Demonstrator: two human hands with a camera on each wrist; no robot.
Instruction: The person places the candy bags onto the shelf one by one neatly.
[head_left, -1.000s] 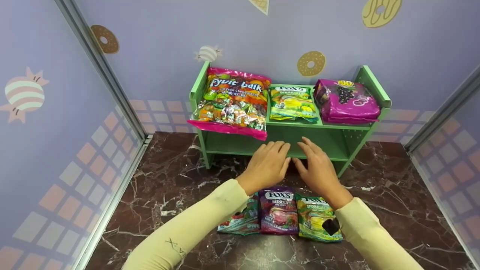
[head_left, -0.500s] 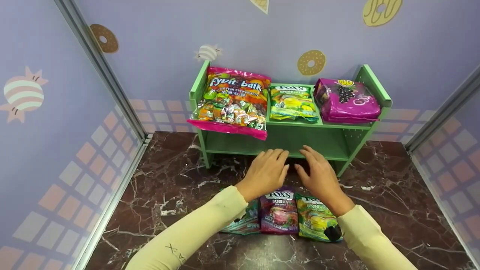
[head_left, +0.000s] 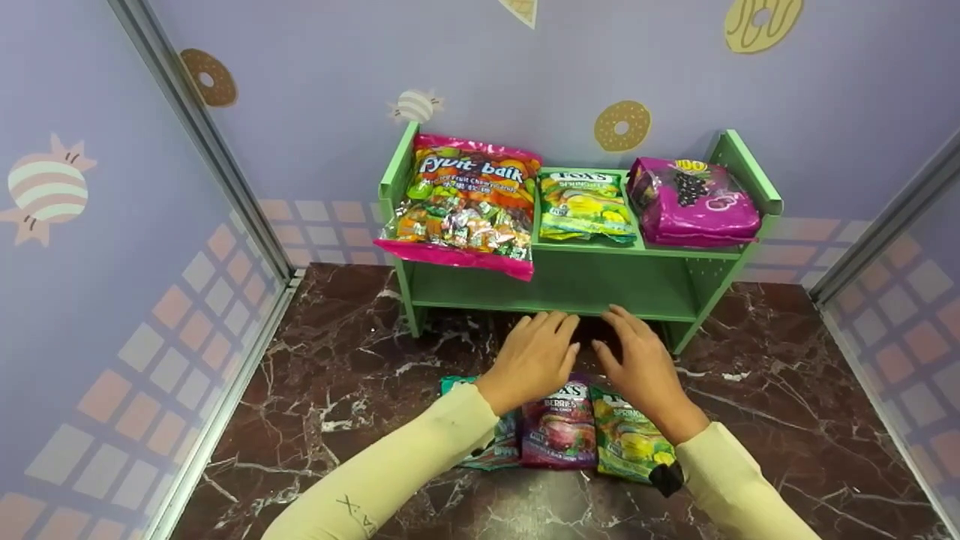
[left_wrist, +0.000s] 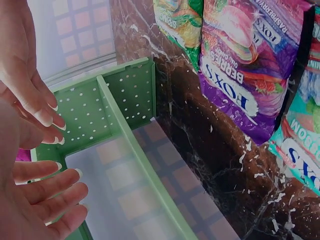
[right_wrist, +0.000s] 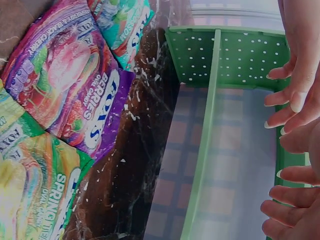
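Both my hands hover in front of the green shelf (head_left: 555, 289), palms turned toward each other with a gap between them. My left hand (head_left: 531, 356) holds nothing, its fingers relaxed. Bare too is my right hand (head_left: 641, 367), with fingers loosely bent. On the dark marble surface below lie three Fox's candy bags in a row: a teal one (left_wrist: 302, 145) partly behind my left forearm, a purple Berries bag (head_left: 559, 431) in the middle, and a yellow-green Spring bag (head_left: 630, 442) partly behind my right wrist.
The shelf's top carries a large Fruit Balk candy bag (head_left: 469, 202) overhanging the front edge, a small yellow-green Fox's bag (head_left: 585, 206) and a purple grape-printed bag (head_left: 694, 202). Lilac walls (head_left: 300, 97) with sweets printed on them enclose the back and sides.
Both hands have drawn back a little from the shelf toward the row of bags. More of the teal bag's top shows. The bags and shelf stay where they were.
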